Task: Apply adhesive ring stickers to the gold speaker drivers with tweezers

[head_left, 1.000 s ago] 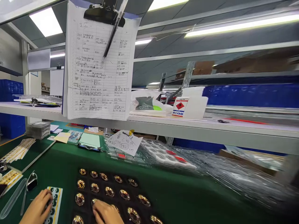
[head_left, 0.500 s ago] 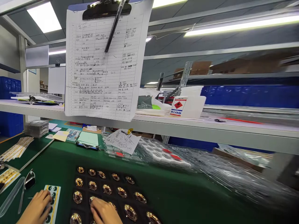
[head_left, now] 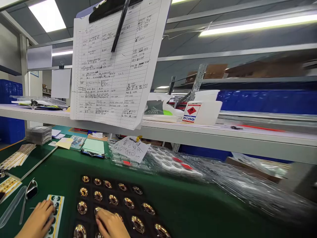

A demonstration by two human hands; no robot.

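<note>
My left hand (head_left: 38,217) lies over a white and yellow strip with dark round cut-outs (head_left: 59,211), its fingers bent a little and the thumb apart from them. A thin, dark tip pokes out beside this hand; I cannot make out what it is. My right hand (head_left: 112,224) reaches over a black tray (head_left: 90,206) holding rows of shiny gold ring-shaped parts (head_left: 113,199). Its fingers are close together, with the fingertips on one gold ring (head_left: 96,209) in the third row, which they partly cover.
Eyeglasses (head_left: 31,191) and a clear plastic strip (head_left: 11,208) lie at the left. A clipboard with handwritten sheets (head_left: 111,76) hangs from the shelf (head_left: 198,137). Plastic trays (head_left: 173,162) are piled behind, and a white container (head_left: 203,111) stands above.
The hanging clipboard looks more tilted and nearer as the view shifts slightly. Both hands stay in nearly the same places on the strip and the gold ring.
</note>
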